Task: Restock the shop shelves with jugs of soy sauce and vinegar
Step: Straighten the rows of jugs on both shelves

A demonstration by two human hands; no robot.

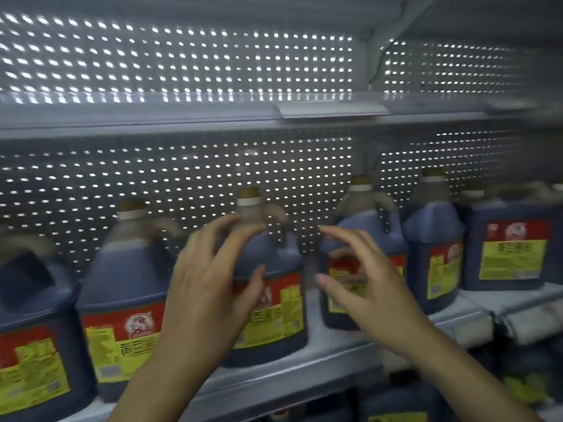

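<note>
Jug (268, 287) likely heavy, slick plastic; best taken by handle. Left hand (210, 284) and right hand (362, 278) spread, grasping nothing.

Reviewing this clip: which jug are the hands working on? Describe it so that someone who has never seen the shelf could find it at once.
Start at the middle shelf in front of the perforated back panel, with its row of dark jugs bearing red and yellow labels. Third from the left is the centre jug. Unlike its neighbours, it has the left hand spread over its front and the right hand beside it; it sits just left of a gap in the row.
</note>
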